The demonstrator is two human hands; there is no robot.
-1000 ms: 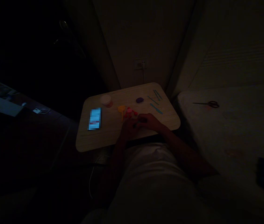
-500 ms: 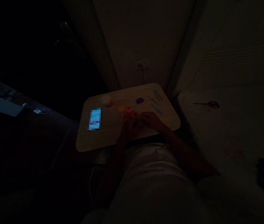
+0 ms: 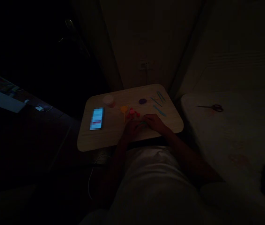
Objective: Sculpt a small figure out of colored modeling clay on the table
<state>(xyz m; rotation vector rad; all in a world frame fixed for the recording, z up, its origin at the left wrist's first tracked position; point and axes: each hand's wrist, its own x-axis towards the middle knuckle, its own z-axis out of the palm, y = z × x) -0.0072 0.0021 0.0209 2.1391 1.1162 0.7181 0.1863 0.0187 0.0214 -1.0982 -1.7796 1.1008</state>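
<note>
Dial: tabletop (image 3: 87, 142) read as a clock face, 12 at the wall edge, 6 at the wearer.
Lighting: very dim; fine detail was lost in shadow.
Left hand (image 3: 132, 128): at 6 o'clock, fingers closed on the green piece.
Right hand (image 3: 155, 122): between 3 and 4 o'clock, fingers closed on the same piece from the other side.
Green piece (image 3: 143, 122): one, small, at 4 o'clock, held between the two hands; its outline was too dark to read.
Red piece (image 3: 132, 112): one, knobbed, pinkish on top, close to the dial's centre, just beyond the left hand.
Orange tool (image 3: 124, 110): one, broad head toward 12, handle toward 6; lay just beside the red piece, on its 9 o'clock side.
Purple lump (image 3: 142, 101): one, rounded, at 1 o'clock.
Teal sticks (image 3: 156, 102): slender, grouped at 2 o'clock.
Teal blade-shaped tool (image 3: 160, 111): one, near 3 o'clock, beyond the right hand.
Tub (image 3: 109, 101): one, pale-lidded, upright at 10 o'clock.
Phone (image 3: 97, 118): one, at 9 o'clock, screen lit and pixelated.
Scissors (image 3: 217, 108): one pair, off the tabletop at 3 o'clock, on a pale surface (image 3: 207, 131).
</note>
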